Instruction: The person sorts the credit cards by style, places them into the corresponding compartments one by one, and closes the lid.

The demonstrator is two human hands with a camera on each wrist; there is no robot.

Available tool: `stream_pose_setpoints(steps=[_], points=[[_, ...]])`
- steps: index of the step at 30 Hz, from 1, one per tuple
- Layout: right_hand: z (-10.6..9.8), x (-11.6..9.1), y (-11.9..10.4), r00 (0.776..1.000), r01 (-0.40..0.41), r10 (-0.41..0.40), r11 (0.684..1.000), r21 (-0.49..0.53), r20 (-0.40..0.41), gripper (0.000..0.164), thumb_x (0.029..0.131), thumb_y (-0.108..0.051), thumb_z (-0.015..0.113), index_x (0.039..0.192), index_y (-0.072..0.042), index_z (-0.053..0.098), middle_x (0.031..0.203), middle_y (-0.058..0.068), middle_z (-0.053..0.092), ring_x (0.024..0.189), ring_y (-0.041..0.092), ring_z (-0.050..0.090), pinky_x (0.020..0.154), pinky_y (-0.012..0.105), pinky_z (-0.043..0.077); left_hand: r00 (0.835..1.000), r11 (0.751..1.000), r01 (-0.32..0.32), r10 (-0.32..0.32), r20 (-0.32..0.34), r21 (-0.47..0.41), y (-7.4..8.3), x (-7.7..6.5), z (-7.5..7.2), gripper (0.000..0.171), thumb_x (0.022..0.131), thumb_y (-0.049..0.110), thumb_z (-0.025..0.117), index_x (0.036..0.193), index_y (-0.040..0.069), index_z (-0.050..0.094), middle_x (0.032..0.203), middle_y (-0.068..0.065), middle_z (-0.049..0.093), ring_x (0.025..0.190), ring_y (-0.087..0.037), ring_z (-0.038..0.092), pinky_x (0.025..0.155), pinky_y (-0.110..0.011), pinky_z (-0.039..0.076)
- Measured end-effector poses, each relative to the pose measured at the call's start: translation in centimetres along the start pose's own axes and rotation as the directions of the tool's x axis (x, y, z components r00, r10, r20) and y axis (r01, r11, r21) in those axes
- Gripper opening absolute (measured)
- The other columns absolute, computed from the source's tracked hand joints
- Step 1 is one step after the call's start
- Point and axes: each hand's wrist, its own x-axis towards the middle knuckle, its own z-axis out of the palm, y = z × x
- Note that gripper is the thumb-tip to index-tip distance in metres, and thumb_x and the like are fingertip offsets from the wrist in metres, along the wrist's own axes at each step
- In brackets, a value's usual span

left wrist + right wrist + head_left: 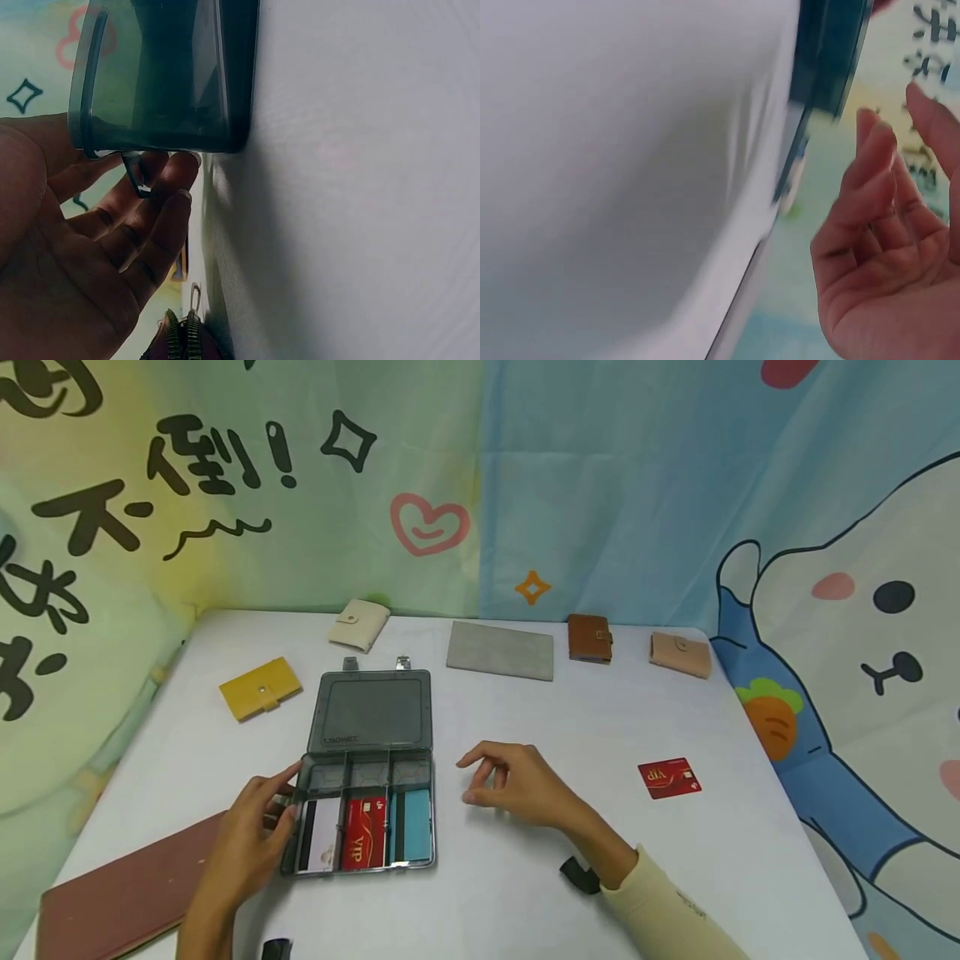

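Note:
A grey translucent box lies with its lid folded back. Its three long compartments hold a white card with a dark stripe, a red VIP card in the middle, and a blue card at the right. My left hand rests its fingertips against the box's left side; the left wrist view shows its fingers loosely extended beside a small clip. To the right of the box, my right hand hovers with bent fingers and nothing between them. Another red VIP card lies farther right.
A brown zip wallet lies at the front left. Along the back are a yellow wallet, a cream wallet, a grey flat pouch, a brown wallet and a tan wallet. A printed curtain hangs behind the table.

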Motion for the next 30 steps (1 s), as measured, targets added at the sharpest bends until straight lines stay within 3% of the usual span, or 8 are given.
stream_pose_setpoints(steps=[8, 16, 20, 25, 30], points=[[-5.9, -4.7, 4.6, 0.987, -0.15, 0.149, 0.989, -0.012, -0.057, 0.05, 0.078, -0.03, 0.086, 0.123, -0.021, 0.067, 0.093, -0.001, 0.07, 0.07, 0.02, 0.057, 0.057, 0.024, 0.049, 1.0, 1.0, 0.021, -0.021, 0.019, 0.001, 0.0, 0.1, -0.1, 0.061, 0.092, -0.003, 0.061, 0.148, 0.016, 0.049, 0.11, -0.01, 0.057, 0.082, -0.018, 0.06, 0.064, -0.023, 0.051], [-11.4, -9.2, 6.8, 0.959, -0.273, 0.254, 0.948, -0.163, -0.126, 0.063, 0.075, -0.028, 0.088, 0.132, -0.021, 0.061, 0.111, 0.006, 0.068, 0.078, 0.02, 0.058, 0.061, 0.023, 0.049, 1.0, 1.0, 0.006, -0.006, 0.007, 0.001, -0.1, 0.1, 0.0, 0.06, 0.091, -0.004, 0.063, 0.147, 0.015, 0.051, 0.109, -0.009, 0.058, 0.079, -0.017, 0.06, 0.063, -0.023, 0.051], [-13.8, -10.9, 8.1, 0.943, -0.325, 0.29, 0.911, -0.255, -0.166, 0.065, 0.074, -0.026, 0.088, 0.132, -0.019, 0.06, 0.115, 0.008, 0.067, 0.082, 0.022, 0.057, 0.066, 0.023, 0.052, 1.0, 1.0, 0.014, -0.014, 0.01, 0.0, -0.1, 0.2, 0.0, 0.06, 0.091, -0.003, 0.062, 0.147, 0.015, 0.05, 0.109, -0.01, 0.058, 0.08, -0.018, 0.06, 0.063, -0.023, 0.051], [-15.3, -12.4, 10.0, 0.932, -0.359, 0.306, 0.851, -0.384, -0.193, 0.067, 0.072, -0.023, 0.09, 0.132, -0.014, 0.06, 0.123, 0.014, 0.064, 0.097, 0.028, 0.059, 0.081, 0.042, 0.058, 1.0, 1.0, 0.01, -0.01, 0.009, 0.003, 0.0, 0.2, 0.0, 0.06, 0.091, -0.004, 0.063, 0.147, 0.015, 0.05, 0.109, -0.01, 0.058, 0.079, -0.017, 0.061, 0.063, -0.023, 0.051], [-15.4, -12.6, 11.7, 0.927, -0.375, 0.32, 0.823, -0.427, -0.197, 0.068, 0.071, -0.023, 0.091, 0.13, -0.014, 0.059, 0.118, 0.018, 0.059, 0.108, 0.037, 0.057, 0.087, 0.057, 0.055, 1.0, 1.0, 0.01, -0.01, 0.012, 0.001, 0.0, 0.2, 0.0, 0.06, 0.09, -0.004, 0.063, 0.146, 0.014, 0.051, 0.109, -0.01, 0.058, 0.078, -0.018, 0.06, 0.062, -0.023, 0.051]])
